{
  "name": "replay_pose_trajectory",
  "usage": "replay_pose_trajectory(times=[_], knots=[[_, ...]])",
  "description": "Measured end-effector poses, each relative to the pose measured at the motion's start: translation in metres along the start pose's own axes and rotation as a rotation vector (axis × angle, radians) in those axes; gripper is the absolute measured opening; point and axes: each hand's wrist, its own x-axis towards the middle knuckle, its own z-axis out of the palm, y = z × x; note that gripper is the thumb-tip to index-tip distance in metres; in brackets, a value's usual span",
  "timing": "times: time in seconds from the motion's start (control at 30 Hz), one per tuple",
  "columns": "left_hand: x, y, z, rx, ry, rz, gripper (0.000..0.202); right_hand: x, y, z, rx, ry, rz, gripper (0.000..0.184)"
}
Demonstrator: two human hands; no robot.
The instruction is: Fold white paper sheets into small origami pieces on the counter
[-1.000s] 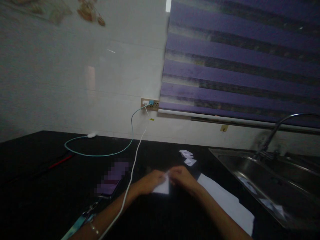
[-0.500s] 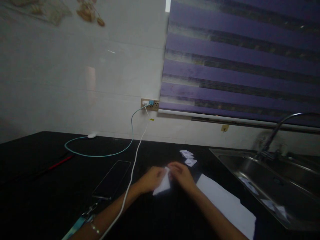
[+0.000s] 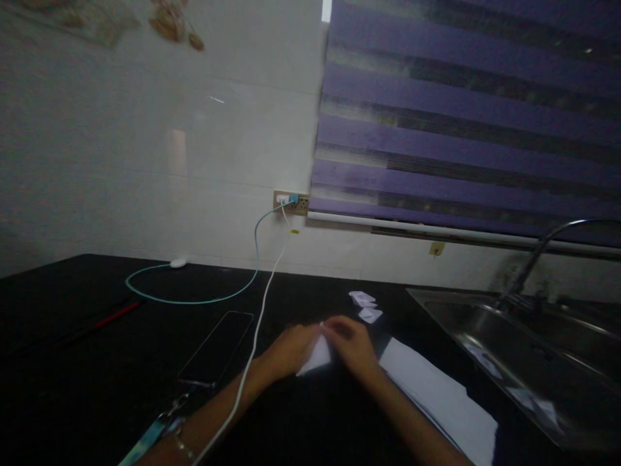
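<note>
A small folded piece of white paper (image 3: 317, 357) lies on the black countertop (image 3: 301, 421), its tip pointing away from me. My left hand (image 3: 292, 349) presses on its left side, fingers closed at the tip and covering part of it. Against the same tip, my right hand (image 3: 350, 342) pinches from the right, thumb and forefinger together. Just beyond the right hand are small folded paper pieces (image 3: 370, 315). A stack of white paper sheets (image 3: 436, 395) lies beside my right forearm, which hides part of its edge.
Left of my hands lies a phone (image 3: 217, 349) with a strap. A white cable (image 3: 262, 317) passes over my left forearm to a wall socket (image 3: 297, 202). A teal cable (image 3: 194, 302) loops behind. At right is a steel sink (image 3: 436, 301) with a faucet (image 3: 533, 255).
My left fingers have shifted slightly up and right to the paper's tip, covering more of it. My right fingers have drawn in closer against that tip.
</note>
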Motion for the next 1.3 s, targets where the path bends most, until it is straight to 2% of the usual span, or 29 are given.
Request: replay_pose_trajectory(times=[0.27,0.43,0.77,0.9,1.1,1.3], knots=[[-0.001,0.0,-0.005,0.081,0.004,0.024,0.021,-0.002,-0.004,0.003,0.1,0.002,0.086,0.031],[-0.002,0.005,-0.007,0.087,0.008,0.028,0.021,-0.003,-0.007,0.001,0.142,-0.139,0.064,0.03],[-0.007,0.018,-0.009,-0.256,-0.108,-0.046,0.036,-0.001,-0.001,-0.008,0.21,-0.161,0.105,0.033],[-0.004,0.019,-0.01,-0.194,-0.147,-0.007,0.036,-0.001,-0.001,-0.007,0.241,-0.088,0.103,0.03],[-0.002,0.019,-0.008,-0.017,-0.173,0.027,0.034,-0.002,-0.002,-0.004,0.329,-0.02,0.238,0.038],[-0.005,0.027,-0.009,0.19,-0.169,0.026,0.031,-0.001,0.002,-0.004,0.23,0.036,0.205,0.039]])
